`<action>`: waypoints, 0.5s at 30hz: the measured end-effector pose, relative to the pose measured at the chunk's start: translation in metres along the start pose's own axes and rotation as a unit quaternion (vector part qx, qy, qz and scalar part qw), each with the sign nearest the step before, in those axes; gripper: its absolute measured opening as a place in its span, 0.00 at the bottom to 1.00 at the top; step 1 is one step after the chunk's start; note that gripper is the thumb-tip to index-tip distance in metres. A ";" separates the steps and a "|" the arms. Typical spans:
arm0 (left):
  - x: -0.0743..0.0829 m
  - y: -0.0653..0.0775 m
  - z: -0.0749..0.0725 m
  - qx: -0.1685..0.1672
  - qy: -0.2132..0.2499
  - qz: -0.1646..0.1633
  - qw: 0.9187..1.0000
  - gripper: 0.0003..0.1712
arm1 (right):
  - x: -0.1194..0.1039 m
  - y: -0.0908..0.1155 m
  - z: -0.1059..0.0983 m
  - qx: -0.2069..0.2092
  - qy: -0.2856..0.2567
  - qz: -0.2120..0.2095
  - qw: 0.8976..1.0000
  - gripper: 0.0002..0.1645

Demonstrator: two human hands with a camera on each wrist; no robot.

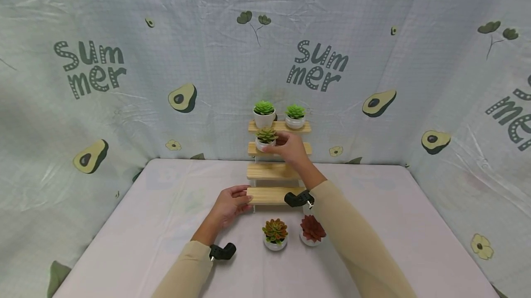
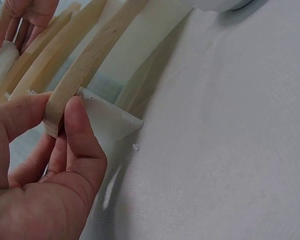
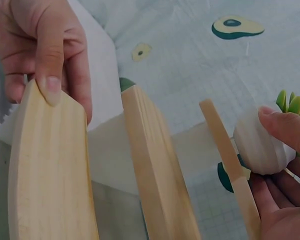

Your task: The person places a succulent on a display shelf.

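Note:
A tiered wooden shelf [image 1: 271, 171] with pale slats stands near the back of the table. My left hand [image 1: 230, 203] pinches the left end of its lowest slat [image 2: 85, 65], thumb on one face and fingers behind. Up at the second slat from the top, my right hand [image 1: 290, 147] grips a small potted succulent [image 1: 266, 137] by its white pot [image 3: 260, 142]. The pot's base is right at that slat's left part. On the top slat sit two bright green potted succulents, one in a taller pot [image 1: 264, 114] at left and one in a low pot [image 1: 295, 117] at right.
In front of the shelf, an orange-green potted succulent [image 1: 275, 233] and a dark red potted succulent [image 1: 312, 230] stand on the white-covered table [image 1: 186, 224]. A printed avocado curtain [image 1: 224, 58] rises behind the table and along both sides.

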State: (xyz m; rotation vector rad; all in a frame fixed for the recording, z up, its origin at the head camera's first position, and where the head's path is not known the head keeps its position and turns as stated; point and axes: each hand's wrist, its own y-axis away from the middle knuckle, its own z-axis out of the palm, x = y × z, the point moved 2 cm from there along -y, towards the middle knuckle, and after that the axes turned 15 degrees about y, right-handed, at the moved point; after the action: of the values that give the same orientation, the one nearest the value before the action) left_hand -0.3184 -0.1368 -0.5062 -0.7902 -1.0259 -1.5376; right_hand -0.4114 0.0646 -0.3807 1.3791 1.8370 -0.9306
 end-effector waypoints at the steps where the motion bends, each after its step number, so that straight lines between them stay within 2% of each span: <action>1: 0.000 0.000 0.000 0.001 0.000 0.000 1.000 0.27 | 0.000 -0.001 0.000 -0.001 0.000 -0.001 1.000 0.43; 15: 0.002 -0.002 0.002 -0.007 0.012 -0.003 1.000 0.28 | 0.000 -0.008 -0.002 0.005 0.036 -0.003 0.999 0.41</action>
State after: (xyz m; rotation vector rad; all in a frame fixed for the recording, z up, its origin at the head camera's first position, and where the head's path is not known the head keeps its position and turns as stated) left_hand -0.3206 -0.1357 -0.5040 -0.7766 -1.0016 -1.5586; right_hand -0.4196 0.0642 -0.3782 1.4305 1.8936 -0.9045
